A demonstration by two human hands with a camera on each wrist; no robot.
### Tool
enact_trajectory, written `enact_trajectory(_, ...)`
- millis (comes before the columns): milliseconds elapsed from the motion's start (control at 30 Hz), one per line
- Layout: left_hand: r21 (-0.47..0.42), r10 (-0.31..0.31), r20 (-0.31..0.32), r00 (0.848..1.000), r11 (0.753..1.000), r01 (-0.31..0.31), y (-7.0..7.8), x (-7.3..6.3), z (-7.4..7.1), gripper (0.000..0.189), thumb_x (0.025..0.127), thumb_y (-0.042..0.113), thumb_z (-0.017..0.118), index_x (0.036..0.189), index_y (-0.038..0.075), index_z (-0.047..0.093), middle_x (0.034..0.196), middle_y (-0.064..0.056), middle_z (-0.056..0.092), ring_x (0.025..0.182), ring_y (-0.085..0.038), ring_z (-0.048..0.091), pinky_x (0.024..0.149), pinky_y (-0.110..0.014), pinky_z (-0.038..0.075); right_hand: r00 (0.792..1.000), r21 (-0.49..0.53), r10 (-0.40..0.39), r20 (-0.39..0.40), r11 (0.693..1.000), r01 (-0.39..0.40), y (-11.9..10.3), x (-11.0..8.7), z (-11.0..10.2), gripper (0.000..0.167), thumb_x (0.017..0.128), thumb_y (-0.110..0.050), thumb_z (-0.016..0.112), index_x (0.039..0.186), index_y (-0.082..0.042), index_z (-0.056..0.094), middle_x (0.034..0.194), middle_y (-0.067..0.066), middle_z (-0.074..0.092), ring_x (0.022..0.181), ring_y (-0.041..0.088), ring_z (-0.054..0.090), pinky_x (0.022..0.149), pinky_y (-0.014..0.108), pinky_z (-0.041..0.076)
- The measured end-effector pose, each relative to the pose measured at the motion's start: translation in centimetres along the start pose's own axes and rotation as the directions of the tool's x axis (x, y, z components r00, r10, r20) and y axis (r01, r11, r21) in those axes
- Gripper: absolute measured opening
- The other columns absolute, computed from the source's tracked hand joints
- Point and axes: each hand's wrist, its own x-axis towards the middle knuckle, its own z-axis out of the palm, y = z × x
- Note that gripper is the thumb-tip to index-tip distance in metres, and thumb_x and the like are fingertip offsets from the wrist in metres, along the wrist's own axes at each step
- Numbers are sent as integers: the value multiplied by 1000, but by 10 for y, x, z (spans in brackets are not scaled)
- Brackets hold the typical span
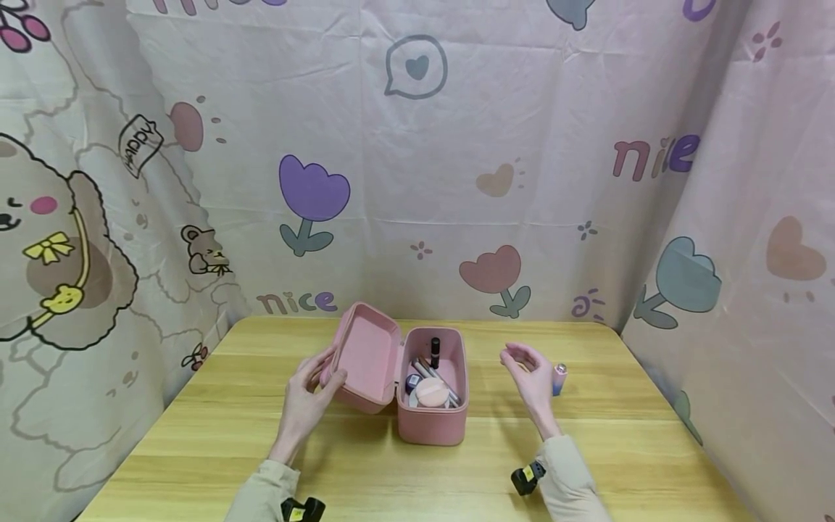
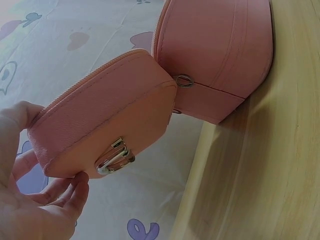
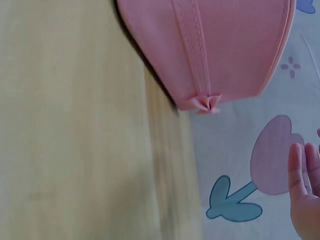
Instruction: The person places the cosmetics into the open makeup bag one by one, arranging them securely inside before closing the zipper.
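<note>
A pink cosmetic case (image 1: 432, 428) stands on the table with its lid (image 1: 370, 348) swung over to the left. My left hand (image 1: 305, 399) grips the lid's outer edge, thumb at the rim and fingers beneath, as the left wrist view shows. Inside the case are a powder puff (image 1: 432, 393), a black-capped tube (image 1: 435, 352), several slim pens (image 1: 430, 371) and a small dark round item (image 1: 413, 381). My right hand (image 1: 531, 380) hovers right of the case, holding nothing, its fingers loosely bent.
A small pink-and-blue bottle (image 1: 559, 380) stands on the wooden table (image 1: 339, 471) just beyond my right hand. A printed cloth (image 1: 417, 145) hangs behind and on both sides. The case has a gold ornament (image 2: 116, 159) on the lid and a pink bow (image 3: 205, 103).
</note>
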Motion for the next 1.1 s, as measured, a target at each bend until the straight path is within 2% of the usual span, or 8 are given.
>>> enact_trajectory(167,-12,-4,0,1000,1000,4,-1,1,0,51,95,4,75,144,0,62,130,-20,60,118,-1,61,100,-6,47,997,-23,-2,-74,1000,1,3,-5,-12,31,91,10,73,120,19,65,95,-9,76,85,-2,69,82,12,59)
enact_trajectory(333,-20,-18,10,1000,1000,19,-3,1,-1,52,94,3,75,145,-1,61,131,-22,59,112,12,58,101,-6,46,985,-12,-23,-168,1000,21,8,-8,-23,31,92,8,73,119,19,65,91,-17,73,86,0,69,83,11,58)
enact_trajectory(567,-18,-18,17,1000,1000,18,-3,2,-1,52,95,4,75,145,-1,60,132,-22,58,112,16,55,102,-6,45,946,27,-89,-311,994,102,12,-9,-33,29,91,11,72,116,23,63,87,-17,73,82,-4,69,81,8,56)
enact_trajectory(700,-12,-8,9,1000,1000,8,-2,1,-1,52,94,4,75,144,-1,61,132,-21,59,116,5,59,102,-7,46,923,79,-93,-373,988,131,16,-8,-38,26,89,14,72,113,23,64,84,-13,72,79,-3,68,79,8,56)
enact_trajectory(833,-15,2,3,1000,1000,-2,-2,0,0,51,95,2,75,144,-2,61,132,-22,60,127,-25,64,102,-7,46,890,108,-86,-448,983,149,18,-6,-41,24,88,16,72,111,20,66,82,-12,72,78,-2,68,77,8,56)
enact_trajectory(933,-24,7,8,1000,1000,-7,-1,-1,0,52,95,2,74,144,-3,60,133,-23,59,131,-42,60,102,-6,45,856,58,-114,-504,984,166,20,-3,-45,26,88,14,73,112,20,66,83,-12,70,78,-2,65,75,7,54)
enact_trajectory(1033,-25,9,14,1000,1000,-8,-1,0,0,52,96,3,74,145,-2,60,135,-23,59,133,-44,59,102,-6,44,829,-39,-144,-540,989,146,23,-1,-50,28,88,10,75,114,19,67,87,-12,68,80,-2,62,75,7,51)
enact_trajectory(1100,-22,5,14,1000,1000,-5,-1,0,0,52,96,4,74,145,-1,60,135,-22,59,132,-40,60,103,-6,44,822,-104,-145,-551,989,104,25,0,-53,30,88,6,77,115,15,68,90,-14,65,84,-1,59,76,7,49)
